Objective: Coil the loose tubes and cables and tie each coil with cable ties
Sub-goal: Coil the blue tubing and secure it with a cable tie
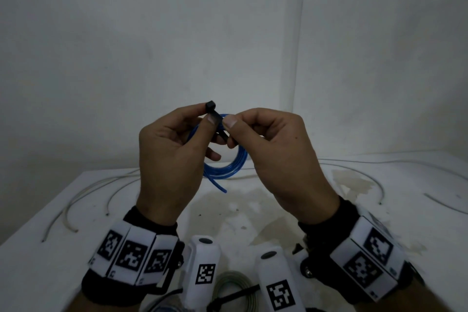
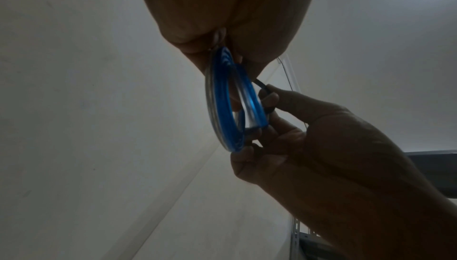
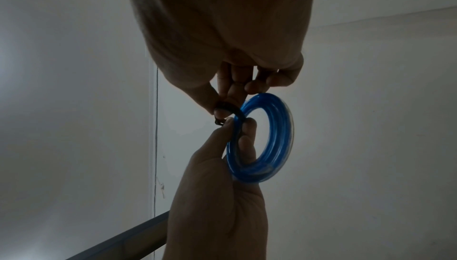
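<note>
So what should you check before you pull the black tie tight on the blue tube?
1. Blue tube coil wound into neat loops: ok.
2. Left hand pinches the black cable tie near its head: ok.
3. Right hand pinches the tie's tail: ok.
4. Tie wrapped round all loops: cannot tell.
5. Tail threaded through the head: cannot tell.
6. Loose tube end tucked in: not ok, it hangs free.
</note>
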{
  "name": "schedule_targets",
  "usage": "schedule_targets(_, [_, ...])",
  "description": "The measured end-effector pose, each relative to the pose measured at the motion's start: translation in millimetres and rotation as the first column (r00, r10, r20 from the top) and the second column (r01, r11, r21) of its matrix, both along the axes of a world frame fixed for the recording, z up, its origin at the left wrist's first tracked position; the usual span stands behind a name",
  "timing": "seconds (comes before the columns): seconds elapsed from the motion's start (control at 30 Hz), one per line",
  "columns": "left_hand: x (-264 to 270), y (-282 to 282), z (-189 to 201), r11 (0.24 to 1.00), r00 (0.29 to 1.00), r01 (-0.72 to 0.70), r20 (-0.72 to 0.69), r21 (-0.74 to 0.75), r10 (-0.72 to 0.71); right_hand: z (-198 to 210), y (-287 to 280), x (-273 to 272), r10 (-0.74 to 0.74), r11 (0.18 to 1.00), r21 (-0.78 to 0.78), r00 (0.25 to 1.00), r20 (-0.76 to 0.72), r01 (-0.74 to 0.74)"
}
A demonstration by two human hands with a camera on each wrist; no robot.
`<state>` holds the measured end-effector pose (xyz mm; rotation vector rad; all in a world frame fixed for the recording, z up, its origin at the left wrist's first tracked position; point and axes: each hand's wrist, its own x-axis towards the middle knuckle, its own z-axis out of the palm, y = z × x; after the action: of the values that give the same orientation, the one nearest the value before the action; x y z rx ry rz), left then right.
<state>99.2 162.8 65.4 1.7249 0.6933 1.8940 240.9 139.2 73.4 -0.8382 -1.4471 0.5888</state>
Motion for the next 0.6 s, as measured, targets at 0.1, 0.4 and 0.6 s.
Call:
schedule_targets(0.1, [0.2,-0.9,0.7,1.000,1.000,-0.002,-0.001,0.006,0.002,0.9,-0.7,0.6,0.006,1.000,0.000,1.000,-0.004,-0.006])
schedule_targets(0.4, [2.3,-1.5,-0.3,0.998,0.999,-0.025,-0.036,0.066,0.028,0.1,0.2,0.7,0.014,1.000,-0.015,0.999,-0.048,-0.015])
schedule_targets(0.6, [4.9,-2.7,-2.4,0.980,0.988,-0.119,-0.075,0.161,0.132,-0.3,0.6,-1.1,0.039,0.998,-0.039,0.996,-0.081,-0.042])
